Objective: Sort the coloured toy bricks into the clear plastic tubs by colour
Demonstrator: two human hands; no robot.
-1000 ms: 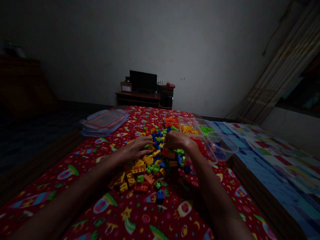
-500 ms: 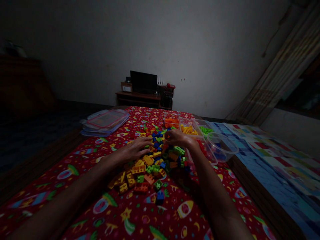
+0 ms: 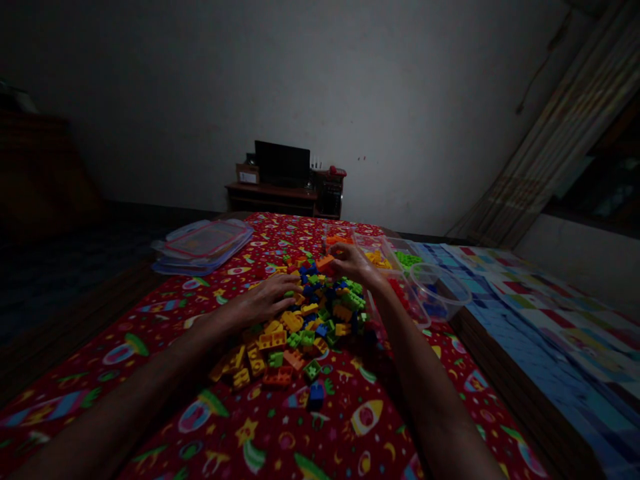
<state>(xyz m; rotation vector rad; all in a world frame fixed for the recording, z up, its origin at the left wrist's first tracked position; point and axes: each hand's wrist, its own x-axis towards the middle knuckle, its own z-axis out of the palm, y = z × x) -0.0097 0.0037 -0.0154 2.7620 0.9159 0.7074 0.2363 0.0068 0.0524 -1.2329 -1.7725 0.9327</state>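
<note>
A heap of small plastic building bricks in yellow, orange, green, blue and red lies on a red patterned cloth. My left hand rests on the heap's left side, fingers curled over the bricks. My right hand is raised at the heap's far edge and pinches an orange brick. Just beyond it stand clear tubs: one with orange bricks, one with yellow, one with green.
More clear tubs hold red bricks and blue bricks at the right. Stacked clear lids lie at the far left. A blue patterned sheet covers the right side. A dark low cabinet with a screen stands against the wall.
My right hand has lifted off the heap and moved away from me toward the tubs, with an orange brick pinched in it. My left hand has barely moved.
</note>
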